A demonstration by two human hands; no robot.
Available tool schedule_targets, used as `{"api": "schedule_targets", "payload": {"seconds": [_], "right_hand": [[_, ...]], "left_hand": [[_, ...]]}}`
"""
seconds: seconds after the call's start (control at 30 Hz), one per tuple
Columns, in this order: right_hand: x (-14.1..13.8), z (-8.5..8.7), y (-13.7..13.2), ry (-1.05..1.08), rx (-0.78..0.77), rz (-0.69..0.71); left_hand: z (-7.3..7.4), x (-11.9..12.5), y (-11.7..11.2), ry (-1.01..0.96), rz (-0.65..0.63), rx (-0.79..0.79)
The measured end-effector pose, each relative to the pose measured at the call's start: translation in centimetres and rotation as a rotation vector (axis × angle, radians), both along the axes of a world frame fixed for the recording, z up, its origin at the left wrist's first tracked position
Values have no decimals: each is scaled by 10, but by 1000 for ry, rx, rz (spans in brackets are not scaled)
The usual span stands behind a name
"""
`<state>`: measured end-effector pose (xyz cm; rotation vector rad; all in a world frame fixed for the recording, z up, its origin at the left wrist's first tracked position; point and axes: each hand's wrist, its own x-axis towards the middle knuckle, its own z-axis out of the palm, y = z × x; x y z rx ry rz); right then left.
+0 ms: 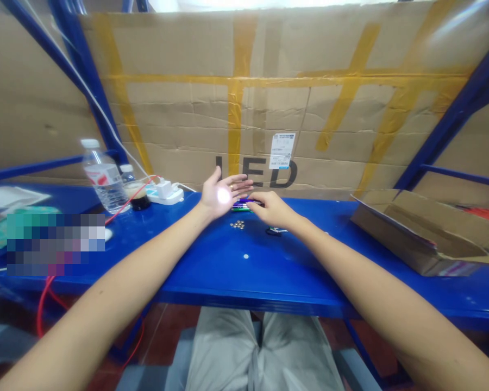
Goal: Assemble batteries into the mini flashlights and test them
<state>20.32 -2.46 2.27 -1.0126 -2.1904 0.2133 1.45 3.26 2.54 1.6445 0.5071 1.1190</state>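
My left hand (222, 195) is held palm up above the blue table (236, 271), fingers stretched out, with a bright spot of light on the palm. My right hand (271, 209) is closed around a small purple and green torch-like object (241, 205) that points at the left palm. A small cluster of round metal button cells (237, 224) lies on the table just below the left hand. A small dark looped item (274, 231) lies under my right wrist.
A water bottle (102, 176), a dark cup (137, 195) and a white power strip (166, 193) with a red cable stand at the left. An open cardboard box (415, 233) lies at the right. A taped cardboard wall (269, 108) backs the table.
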Motion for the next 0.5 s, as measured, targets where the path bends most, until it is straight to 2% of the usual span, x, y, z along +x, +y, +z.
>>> {"api": "schedule_targets", "payload": {"seconds": [0.2, 0.4, 0.5], "right_hand": [[0, 0, -1, -25, -6, 2], [1, 2, -3, -37, 19, -15], [1, 3, -3, -41, 17, -19]], "left_hand": [[0, 0, 0, -67, -44, -110], [1, 0, -1, -47, -22, -61], [1, 1, -3, -113, -58, -152]]}}
